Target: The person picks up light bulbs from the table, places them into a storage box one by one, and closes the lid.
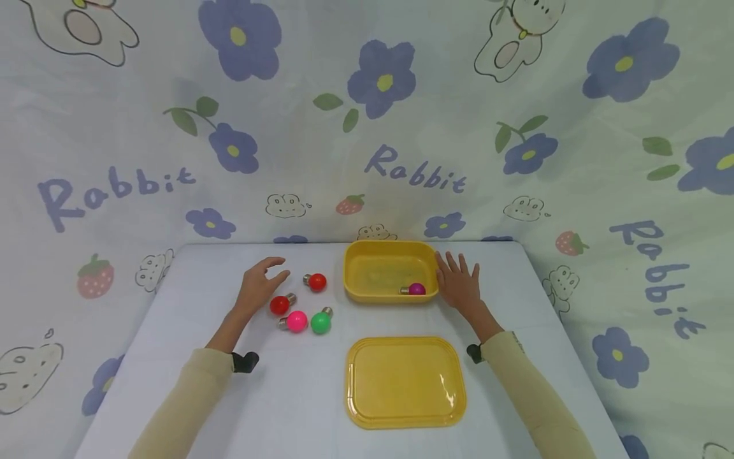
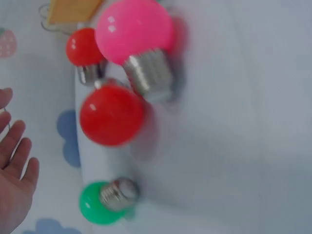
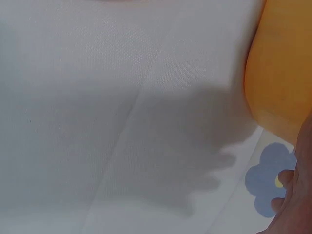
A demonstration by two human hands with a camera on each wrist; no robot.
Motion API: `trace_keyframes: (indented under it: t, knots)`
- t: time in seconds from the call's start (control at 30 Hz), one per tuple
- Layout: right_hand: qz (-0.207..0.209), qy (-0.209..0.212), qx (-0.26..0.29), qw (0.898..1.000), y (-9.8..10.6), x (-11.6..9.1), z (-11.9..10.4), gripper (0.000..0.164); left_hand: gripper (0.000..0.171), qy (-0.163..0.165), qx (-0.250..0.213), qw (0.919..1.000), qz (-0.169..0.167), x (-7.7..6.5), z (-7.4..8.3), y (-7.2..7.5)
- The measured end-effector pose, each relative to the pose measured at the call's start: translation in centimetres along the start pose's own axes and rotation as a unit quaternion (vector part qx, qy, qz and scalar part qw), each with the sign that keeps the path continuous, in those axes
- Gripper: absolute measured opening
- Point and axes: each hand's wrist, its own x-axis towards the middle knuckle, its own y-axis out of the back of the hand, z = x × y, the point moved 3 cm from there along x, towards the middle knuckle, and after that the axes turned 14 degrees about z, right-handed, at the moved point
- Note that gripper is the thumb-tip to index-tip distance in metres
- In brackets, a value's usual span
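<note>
My left hand [image 1: 256, 289] hovers at the left of the bulbs, thumb apart from its bent fingers, nothing held. Nearest it lies a red bulb [image 1: 280, 305]; a second red bulb [image 1: 318, 282] is farther back. A pink bulb [image 1: 297, 321] and a green bulb [image 1: 321, 322] lie nearer the front. The left wrist view shows another green bulb [image 2: 100, 204], which the head view does not show. My right hand [image 1: 459, 285], fingers spread, rests against the right end of a yellow bin [image 1: 355, 297]. Inside that bin is a purple bulb [image 1: 417, 289].
A shallow yellow tray [image 1: 404, 417] lies in front of the bin on the white table [image 1: 298, 408]. Behind the table's back edge hangs a patterned curtain [image 1: 321, 159].
</note>
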Motion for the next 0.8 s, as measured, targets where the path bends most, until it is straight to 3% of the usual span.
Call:
trace_keyframes:
  t: [0.13, 0.4, 0.6, 0.8]
  knots:
    - [-0.001, -0.001, -0.006, 1.000, -0.1, -0.1, 0.0, 0.056, 0.043, 0.019, 0.019, 0.9995, 0.013, -1.2, -2.1, 1.6]
    - [0.000, -0.002, -0.009, 1.000, -0.2, 0.0, -0.1, 0.056, 0.050, 0.047, 0.011, 0.9976, 0.049, -3.8, -4.9, 3.8]
    - [0.002, -0.003, -0.019, 1.000, -0.2, 0.0, -0.1, 0.057, 0.060, 0.097, 0.007, 0.9946, 0.037, -5.3, -6.3, 3.9]
    - [0.002, -0.002, -0.017, 1.000, -0.2, -0.1, -0.2, 0.057, 0.066, 0.133, 0.001, 0.9902, 0.043, -5.7, -7.1, 3.5]
